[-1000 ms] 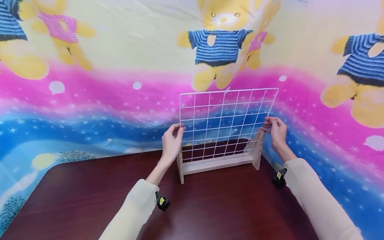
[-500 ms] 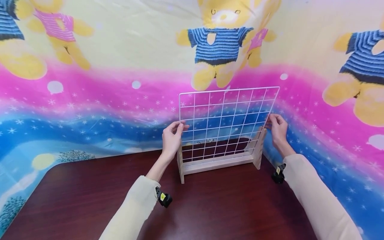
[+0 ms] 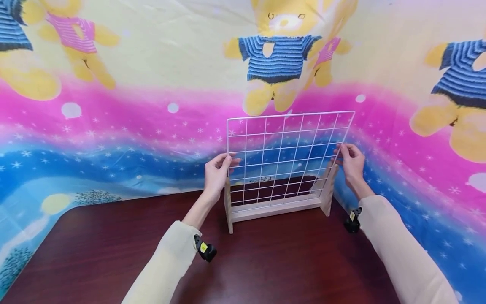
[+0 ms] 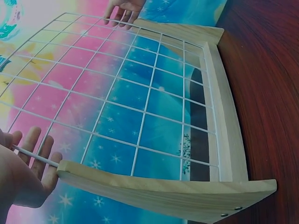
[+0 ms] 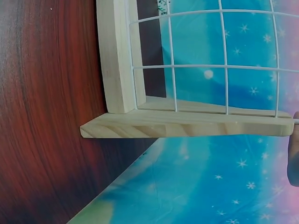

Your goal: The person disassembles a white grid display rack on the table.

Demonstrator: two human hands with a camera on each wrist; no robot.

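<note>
A white wire grid panel (image 3: 282, 132) stands upright in a pale wooden stand (image 3: 277, 210), its lower side edges set against the two wooden end pieces. My left hand (image 3: 217, 175) holds the panel's left edge just above the left end piece; in the left wrist view, the edge wire runs between the thumb side and the spread fingers (image 4: 44, 158). Opposite, my right hand (image 3: 352, 164) pinches the right edge above the other end piece. Only a bit of a right-hand finger (image 5: 293, 158) shows in the right wrist view.
The stand rests on a dark red-brown wooden table (image 3: 125, 249), near its back edge. Behind and to the right hangs a cloth backdrop (image 3: 171, 55) printed with bears and snowflakes. Black wrist cameras (image 3: 205, 249) sit on both cuffs.
Both hands have slid slightly up the panel's side edges, the right one more clearly. The panel's top right corner has shifted a little to the right; the stand has stayed almost in place.
</note>
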